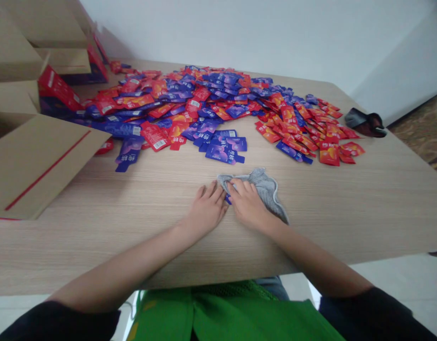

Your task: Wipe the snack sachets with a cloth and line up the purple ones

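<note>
A crumpled grey cloth [266, 187] lies on the table in front of me, and my right hand [247, 202] has its fingers curled onto the left part of it. Just to the left, my left hand [208, 207] lies palm down with its fingers stretched out, its tips close to the cloth. Between the two hands shows a small piece of a blue-purple sachet [228, 199]; the hands and the cloth hide most of it. Beyond them lie several loose blue sachets [223, 149], flat on the wood.
A large heap of red and blue sachets [190, 97] spreads across the back of the table [328, 208]. To the left stand open cardboard boxes [48, 156] with a flap reaching over the table. A dark object [364, 122] sits by the right back edge, near a white wall.
</note>
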`<state>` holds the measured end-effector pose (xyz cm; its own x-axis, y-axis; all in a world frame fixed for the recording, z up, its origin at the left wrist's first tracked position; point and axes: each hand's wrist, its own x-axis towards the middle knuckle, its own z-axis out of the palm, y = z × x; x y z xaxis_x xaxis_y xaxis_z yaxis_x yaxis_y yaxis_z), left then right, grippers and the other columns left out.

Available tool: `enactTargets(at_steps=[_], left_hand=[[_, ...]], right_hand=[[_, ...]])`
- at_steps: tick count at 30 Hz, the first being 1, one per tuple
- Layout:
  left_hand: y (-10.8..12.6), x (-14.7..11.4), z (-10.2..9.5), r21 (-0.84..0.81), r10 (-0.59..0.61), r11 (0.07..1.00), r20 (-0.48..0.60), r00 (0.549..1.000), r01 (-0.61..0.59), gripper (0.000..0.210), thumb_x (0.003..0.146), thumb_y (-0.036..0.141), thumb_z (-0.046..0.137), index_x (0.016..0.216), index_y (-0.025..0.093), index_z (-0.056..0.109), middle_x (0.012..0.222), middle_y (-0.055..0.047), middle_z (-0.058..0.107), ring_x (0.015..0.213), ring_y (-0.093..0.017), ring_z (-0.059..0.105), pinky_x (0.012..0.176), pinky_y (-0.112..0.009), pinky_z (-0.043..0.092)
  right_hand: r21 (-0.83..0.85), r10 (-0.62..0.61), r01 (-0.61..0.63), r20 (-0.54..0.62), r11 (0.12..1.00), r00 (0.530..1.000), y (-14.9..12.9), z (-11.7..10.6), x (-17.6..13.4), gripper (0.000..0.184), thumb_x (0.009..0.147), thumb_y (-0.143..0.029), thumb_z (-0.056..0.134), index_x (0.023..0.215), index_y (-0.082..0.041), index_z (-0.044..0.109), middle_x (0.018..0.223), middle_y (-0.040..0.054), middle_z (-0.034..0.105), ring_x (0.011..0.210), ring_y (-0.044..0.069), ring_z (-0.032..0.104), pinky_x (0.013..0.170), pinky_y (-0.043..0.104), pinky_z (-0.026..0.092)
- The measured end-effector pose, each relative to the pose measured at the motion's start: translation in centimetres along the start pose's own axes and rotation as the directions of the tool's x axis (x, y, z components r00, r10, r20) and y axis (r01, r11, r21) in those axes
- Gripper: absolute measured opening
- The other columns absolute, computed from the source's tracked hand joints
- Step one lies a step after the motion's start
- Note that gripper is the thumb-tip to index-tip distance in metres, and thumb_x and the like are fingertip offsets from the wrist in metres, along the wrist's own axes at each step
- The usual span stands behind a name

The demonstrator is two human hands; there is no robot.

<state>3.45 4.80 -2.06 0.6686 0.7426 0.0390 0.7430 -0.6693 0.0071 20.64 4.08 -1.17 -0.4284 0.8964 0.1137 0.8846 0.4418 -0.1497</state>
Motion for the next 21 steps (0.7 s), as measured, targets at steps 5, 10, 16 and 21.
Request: enactTargets(at_steps=[5, 10, 16, 21], left_hand=[[-0.2, 0.7, -0.5, 0.006, -0.022, 1.000, 0.074, 0.997, 0.021, 0.047, 0.100, 0.028, 0.033, 0.145, 0.020, 0.044, 0.155, -0.003, 0.036, 0.140, -0.030, 0.037, 0.106, -0.051, 0.039], [-0.3, 0.8, -0.7, -0.022, -0.016, 1.000, 0.104, 0.994, 0.019, 0.048, 0.100, 0.028, 0.034, 0.147, 0.020, 0.041, 0.156, -0.002, 0.033, 0.142, -0.031, 0.035, 0.108, -0.053, 0.037], [-0.1, 0.9, -1.1, -0.015, -0.021, 1.000, 0.114, 0.993, 0.023, 0.044, 0.101, 0.029, 0.033, 0.142, 0.022, 0.049, 0.153, -0.004, 0.039, 0.141, -0.032, 0.035, 0.108, -0.053, 0.037], [-0.3, 1.3, -1.8, -0.042, -0.035, 0.998, 0.179, 0.983, 0.043, 0.046, 0.099, 0.028, 0.039, 0.144, 0.020, 0.045, 0.154, -0.004, 0.037, 0.140, -0.031, 0.037, 0.106, -0.050, 0.040]], right_hand=[[-0.076, 0.204, -0.211, -0.082, 0.975, 0.975, 6.2, 0.1, -2.8, 0.043, 0.093, -0.018, 0.038, 0.133, -0.009, 0.053, 0.125, 0.0197, 0.050, 0.107, 0.033, 0.046, 0.090, 0.046, 0.042], [0.104, 0.255, -0.239, -0.193, 0.965, 0.947, 7.7, -1.1, -3.5, 0.044, 0.088, -0.012, 0.038, 0.129, -0.011, 0.054, 0.111, 0.0161, 0.051, 0.106, 0.030, 0.049, 0.092, 0.046, 0.044], [0.187, -0.046, 0.064, -0.102, 0.980, 0.994, 1.7, -0.2, -2.7, 0.045, 0.084, -0.003, 0.039, 0.125, -0.011, 0.057, 0.116, 0.0154, 0.054, 0.108, 0.027, 0.049, 0.093, 0.040, 0.043], [0.161, 0.189, -0.174, -0.082, 0.971, 0.979, 7.7, -0.1, -3.6, 0.035, 0.086, -0.005, 0.038, 0.111, -0.010, 0.063, 0.106, 0.0156, 0.057, 0.103, 0.026, 0.053, 0.092, 0.040, 0.044]])
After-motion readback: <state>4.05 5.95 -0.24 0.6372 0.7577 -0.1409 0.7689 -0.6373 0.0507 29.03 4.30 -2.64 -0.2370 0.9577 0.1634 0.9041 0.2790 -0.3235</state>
